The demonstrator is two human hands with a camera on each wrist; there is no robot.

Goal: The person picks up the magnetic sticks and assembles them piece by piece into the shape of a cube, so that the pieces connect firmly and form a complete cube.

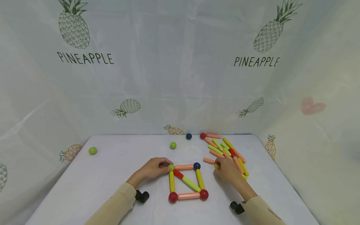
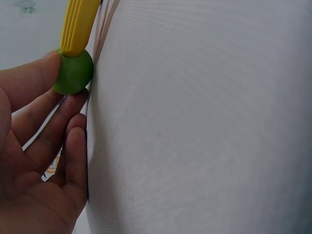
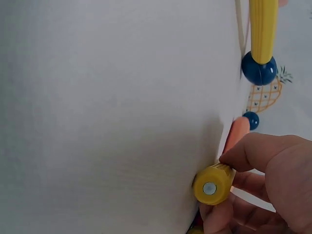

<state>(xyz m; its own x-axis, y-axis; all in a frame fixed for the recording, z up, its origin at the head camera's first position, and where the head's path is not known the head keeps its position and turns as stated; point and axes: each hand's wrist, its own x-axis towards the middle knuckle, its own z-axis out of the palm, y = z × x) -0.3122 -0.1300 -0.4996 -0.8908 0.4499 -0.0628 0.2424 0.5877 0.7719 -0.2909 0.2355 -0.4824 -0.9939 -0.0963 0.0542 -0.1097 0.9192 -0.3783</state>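
My left hand (image 1: 154, 169) pinches a green ball (image 2: 74, 75) between thumb and fingers. That ball forms the upper left corner of a square of magnetic sticks and balls lying on the table. Yellow sticks (image 1: 172, 182) make the sides, peach sticks (image 1: 189, 196) the top and bottom. A red stick (image 1: 178, 174) and a lime stick (image 1: 191, 184) run diagonally to a red ball (image 1: 204, 194). A blue ball (image 1: 197, 166) sits at the upper right corner. On the right, my right hand (image 1: 228, 171) pinches a yellow stick (image 3: 213, 184), its round metal-centred end showing.
A pile of peach, lime, yellow and red sticks (image 1: 237, 154) spreads beyond my right hand. Near the back edge are a red ball (image 1: 203, 136), a dark blue ball (image 1: 188, 136) and a green ball (image 1: 172, 145). Another green ball (image 1: 92, 151) lies far left.
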